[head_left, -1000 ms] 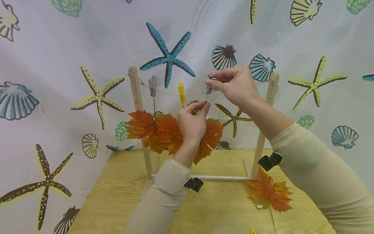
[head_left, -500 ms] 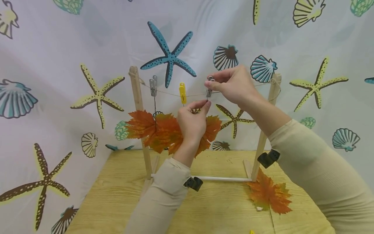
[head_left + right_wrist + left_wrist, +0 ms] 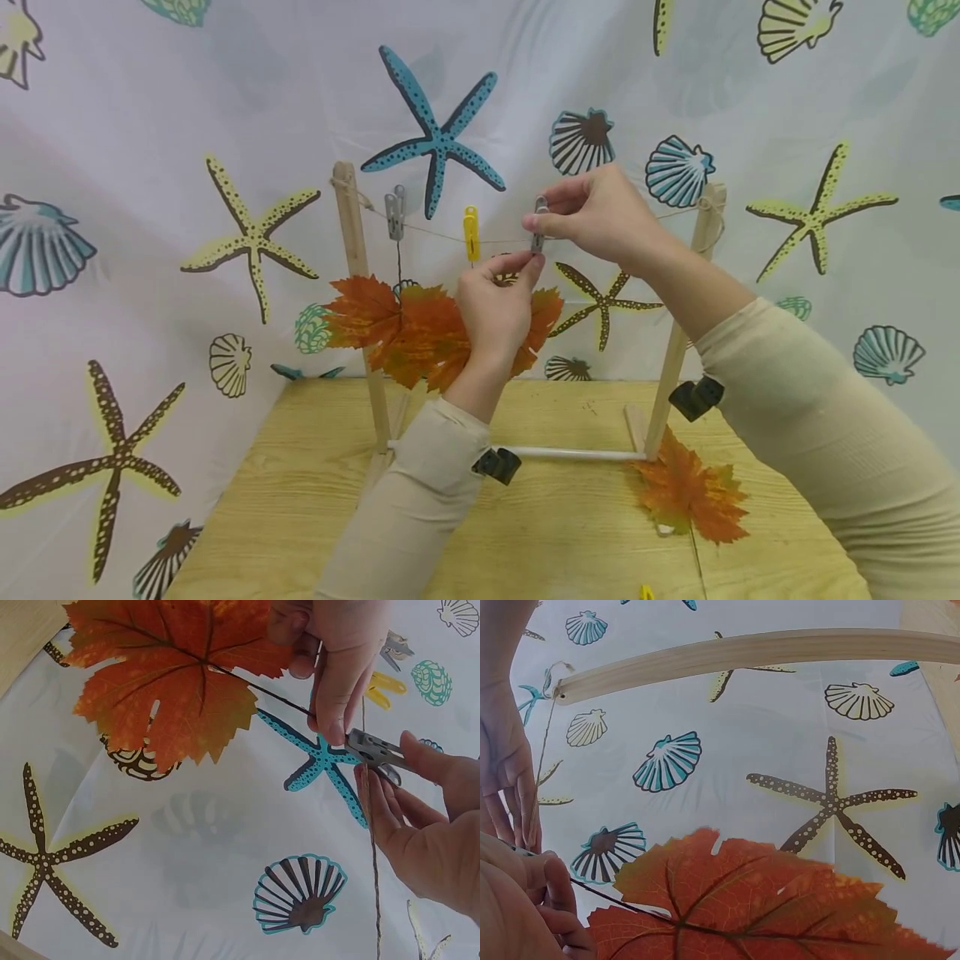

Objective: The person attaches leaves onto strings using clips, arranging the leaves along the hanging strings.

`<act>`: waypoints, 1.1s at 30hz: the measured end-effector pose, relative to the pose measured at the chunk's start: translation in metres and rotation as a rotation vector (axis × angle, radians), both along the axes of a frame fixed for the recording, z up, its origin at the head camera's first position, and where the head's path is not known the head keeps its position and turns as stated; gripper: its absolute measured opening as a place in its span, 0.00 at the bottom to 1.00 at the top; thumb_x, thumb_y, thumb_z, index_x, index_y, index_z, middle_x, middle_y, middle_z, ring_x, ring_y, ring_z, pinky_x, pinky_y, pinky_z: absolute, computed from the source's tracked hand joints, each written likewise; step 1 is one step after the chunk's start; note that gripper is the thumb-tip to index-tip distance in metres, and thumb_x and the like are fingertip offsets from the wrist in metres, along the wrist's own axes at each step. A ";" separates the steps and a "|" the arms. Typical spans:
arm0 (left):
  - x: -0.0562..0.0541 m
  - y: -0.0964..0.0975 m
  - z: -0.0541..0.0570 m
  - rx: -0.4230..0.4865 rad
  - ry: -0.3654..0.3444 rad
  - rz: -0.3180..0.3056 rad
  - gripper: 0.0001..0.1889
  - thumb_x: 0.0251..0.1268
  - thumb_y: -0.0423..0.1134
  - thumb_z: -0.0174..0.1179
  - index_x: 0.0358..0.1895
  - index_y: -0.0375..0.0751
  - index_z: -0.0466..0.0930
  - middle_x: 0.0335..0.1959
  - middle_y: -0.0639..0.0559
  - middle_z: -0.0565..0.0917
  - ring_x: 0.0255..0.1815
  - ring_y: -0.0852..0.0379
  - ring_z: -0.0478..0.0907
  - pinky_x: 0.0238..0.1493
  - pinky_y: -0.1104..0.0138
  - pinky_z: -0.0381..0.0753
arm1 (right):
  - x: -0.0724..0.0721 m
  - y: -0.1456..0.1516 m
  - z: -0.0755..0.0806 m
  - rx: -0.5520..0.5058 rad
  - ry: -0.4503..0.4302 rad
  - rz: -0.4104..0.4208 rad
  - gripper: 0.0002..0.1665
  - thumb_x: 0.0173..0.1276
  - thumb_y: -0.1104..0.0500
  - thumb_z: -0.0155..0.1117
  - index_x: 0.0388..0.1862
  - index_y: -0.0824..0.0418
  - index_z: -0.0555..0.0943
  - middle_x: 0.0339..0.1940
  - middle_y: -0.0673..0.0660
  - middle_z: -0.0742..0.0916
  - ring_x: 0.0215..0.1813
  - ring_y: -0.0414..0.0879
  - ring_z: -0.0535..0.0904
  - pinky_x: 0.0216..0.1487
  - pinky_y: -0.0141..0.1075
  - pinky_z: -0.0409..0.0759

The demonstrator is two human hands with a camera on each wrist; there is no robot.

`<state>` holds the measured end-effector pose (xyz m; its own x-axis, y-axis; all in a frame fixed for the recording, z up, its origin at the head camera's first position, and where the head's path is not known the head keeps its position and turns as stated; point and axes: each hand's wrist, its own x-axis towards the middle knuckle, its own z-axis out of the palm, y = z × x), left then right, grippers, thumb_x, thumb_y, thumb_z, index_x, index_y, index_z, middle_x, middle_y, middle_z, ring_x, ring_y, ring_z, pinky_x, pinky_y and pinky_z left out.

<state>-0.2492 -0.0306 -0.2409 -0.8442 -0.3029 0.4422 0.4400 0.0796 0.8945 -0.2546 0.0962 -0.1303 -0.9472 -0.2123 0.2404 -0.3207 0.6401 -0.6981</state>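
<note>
My right hand (image 3: 607, 217) pinches a grey clothespin (image 3: 367, 746) by its handle ends, up at the twine (image 3: 375, 877). Just below it, the fingers of my left hand (image 3: 495, 312) pinch the thin dark stem (image 3: 262, 690) of an orange maple leaf (image 3: 165, 675), with fingertips right at the clothespin's lower end. The leaf's blade spreads behind my left hand in the head view, partly hidden. Further left on the twine are a yellow clothespin (image 3: 471, 233) and another grey clothespin (image 3: 395, 217), with orange leaves (image 3: 367, 312) hanging beneath them.
The twine runs between a left wooden post (image 3: 352, 225) and a right wooden post (image 3: 669, 392), joined low down by a white rod (image 3: 577, 454). A loose maple leaf (image 3: 697, 492) lies on the wooden table (image 3: 555, 533) by the right post. Behind hangs a shell-and-starfish cloth (image 3: 480, 50).
My left fingertips and the clothespin have come together, covering the bit of stem seen between them earlier. The held leaf has shifted slightly left and up.
</note>
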 end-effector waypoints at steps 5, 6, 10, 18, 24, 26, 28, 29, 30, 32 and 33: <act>0.000 0.000 -0.002 -0.039 -0.011 0.005 0.10 0.61 0.43 0.71 0.39 0.40 0.92 0.35 0.48 0.90 0.26 0.58 0.78 0.24 0.71 0.74 | 0.002 0.002 0.002 0.000 -0.015 0.013 0.27 0.62 0.51 0.75 0.57 0.63 0.84 0.49 0.61 0.88 0.54 0.49 0.81 0.57 0.44 0.78; 0.001 0.000 -0.002 -0.044 -0.008 0.002 0.10 0.61 0.43 0.72 0.39 0.40 0.92 0.35 0.48 0.90 0.26 0.57 0.78 0.24 0.71 0.73 | 0.002 0.002 0.003 -0.003 -0.015 0.015 0.27 0.61 0.51 0.76 0.56 0.63 0.84 0.49 0.61 0.88 0.54 0.50 0.81 0.57 0.45 0.78; 0.004 -0.002 -0.001 -0.035 0.003 -0.022 0.11 0.60 0.43 0.72 0.42 0.41 0.91 0.37 0.47 0.90 0.25 0.58 0.80 0.25 0.73 0.77 | 0.001 0.001 0.004 0.006 -0.015 0.013 0.27 0.61 0.52 0.76 0.55 0.65 0.84 0.51 0.62 0.88 0.55 0.51 0.82 0.60 0.47 0.79; 0.020 -0.009 -0.003 0.007 -0.024 -0.038 0.11 0.57 0.42 0.74 0.41 0.42 0.91 0.39 0.49 0.90 0.24 0.60 0.77 0.24 0.73 0.74 | 0.004 0.001 -0.003 0.065 -0.033 0.017 0.30 0.61 0.51 0.76 0.58 0.65 0.82 0.53 0.61 0.87 0.57 0.51 0.82 0.60 0.48 0.79; 0.019 -0.017 -0.006 -0.008 -0.023 -0.060 0.12 0.58 0.43 0.74 0.41 0.41 0.91 0.39 0.48 0.90 0.28 0.56 0.78 0.27 0.74 0.75 | 0.012 0.007 -0.007 0.034 0.040 0.033 0.36 0.61 0.45 0.75 0.63 0.62 0.79 0.59 0.58 0.86 0.61 0.51 0.81 0.63 0.48 0.78; 0.019 -0.019 -0.008 -0.023 -0.028 -0.082 0.12 0.58 0.42 0.74 0.41 0.39 0.91 0.39 0.47 0.90 0.30 0.54 0.80 0.30 0.74 0.77 | 0.015 0.009 -0.009 0.010 0.053 0.037 0.35 0.62 0.45 0.74 0.63 0.62 0.79 0.59 0.58 0.85 0.61 0.50 0.81 0.64 0.47 0.78; 0.019 -0.021 -0.008 -0.041 -0.033 -0.104 0.12 0.58 0.42 0.74 0.41 0.39 0.91 0.40 0.47 0.90 0.32 0.53 0.81 0.32 0.74 0.79 | 0.017 0.011 -0.011 -0.022 0.059 0.043 0.33 0.62 0.47 0.74 0.62 0.63 0.80 0.58 0.59 0.86 0.59 0.50 0.82 0.63 0.47 0.78; 0.020 -0.022 -0.008 -0.047 -0.035 -0.115 0.12 0.58 0.42 0.74 0.41 0.39 0.91 0.41 0.47 0.90 0.33 0.53 0.81 0.33 0.74 0.80 | 0.018 0.012 -0.012 -0.036 0.062 0.045 0.32 0.63 0.48 0.74 0.61 0.63 0.80 0.57 0.59 0.87 0.58 0.50 0.83 0.63 0.47 0.78; 0.020 -0.023 -0.009 -0.051 -0.039 -0.123 0.12 0.58 0.42 0.74 0.41 0.39 0.91 0.41 0.47 0.89 0.33 0.53 0.81 0.33 0.74 0.80 | 0.019 0.013 -0.013 -0.048 0.064 0.045 0.31 0.63 0.48 0.74 0.61 0.63 0.81 0.56 0.59 0.87 0.57 0.50 0.83 0.63 0.47 0.78; 0.021 -0.024 -0.009 -0.069 -0.051 -0.132 0.12 0.58 0.43 0.74 0.42 0.40 0.91 0.41 0.48 0.89 0.32 0.56 0.79 0.32 0.74 0.79 | 0.020 0.014 -0.015 -0.076 0.067 0.040 0.30 0.63 0.49 0.74 0.60 0.62 0.81 0.55 0.58 0.87 0.57 0.49 0.84 0.63 0.46 0.78; 0.021 -0.025 -0.009 -0.081 -0.059 -0.134 0.12 0.57 0.43 0.74 0.41 0.41 0.91 0.41 0.49 0.89 0.31 0.58 0.78 0.31 0.74 0.77 | 0.022 0.014 -0.015 -0.091 0.068 0.040 0.30 0.63 0.49 0.74 0.60 0.61 0.82 0.55 0.58 0.87 0.57 0.49 0.84 0.64 0.46 0.78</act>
